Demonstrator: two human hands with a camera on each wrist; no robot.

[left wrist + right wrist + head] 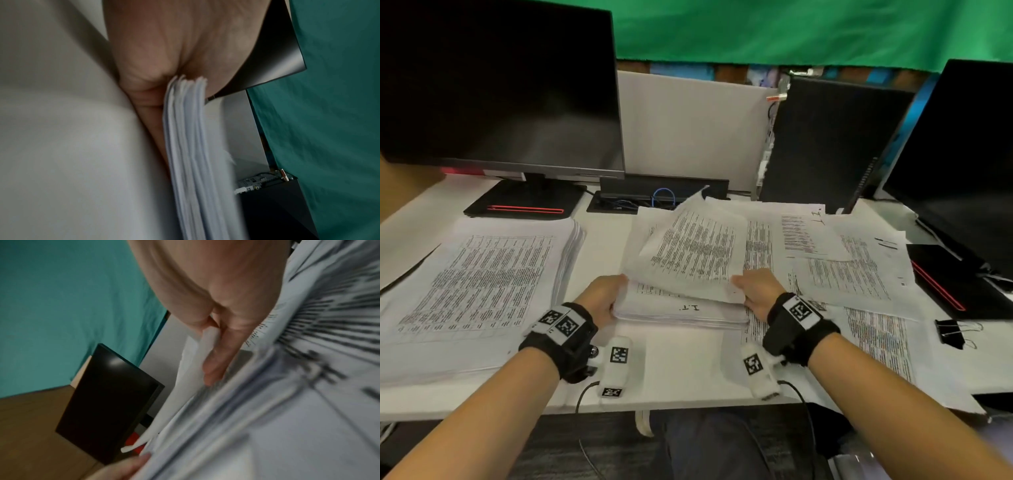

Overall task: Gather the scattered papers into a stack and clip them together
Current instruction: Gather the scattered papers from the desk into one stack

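While the left hand (602, 297) grips the near-left corner of the stack (681, 313) and the right hand (756, 291) pinches the lifted top sheets (688, 250) at their near-right corner, the bundle sits between the two wrists at the desk's (674, 370) near middle. Its long axis seems to run left to right, so both hands flank its short sides. Loose papers (859, 274) still lie to the right, touching and overlapping each other, nearer the right hand. A binder clip (950, 332) rests further right, well apart from the stack, so the right hand is likely the one to fetch it. Only the head view shows clip and loose papers. From the left wrist, sheet edges (189, 146) appear uneven against the palm (164, 48). From the right wrist, a finger (218, 360) shows tucked under the raised sheets, hidden from above.
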